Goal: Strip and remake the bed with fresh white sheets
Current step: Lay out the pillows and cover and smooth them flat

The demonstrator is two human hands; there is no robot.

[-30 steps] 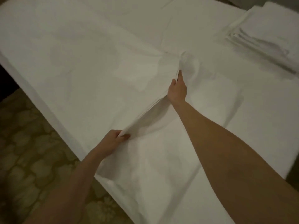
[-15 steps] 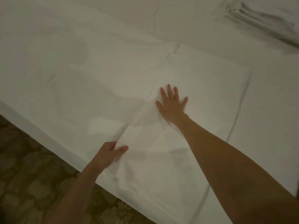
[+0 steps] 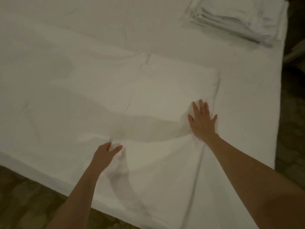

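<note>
I see my right hand lying flat with fingers spread wide, palm pressing the folded white cotton sheet near that sheet's right fold. My left hand pinches a bunched bit of the same sheet between thumb and curled fingers, close to the near edge of the white-covered bed. The two hands are well apart. A stack of folded white linens sits at the bed's far right corner.
</note>
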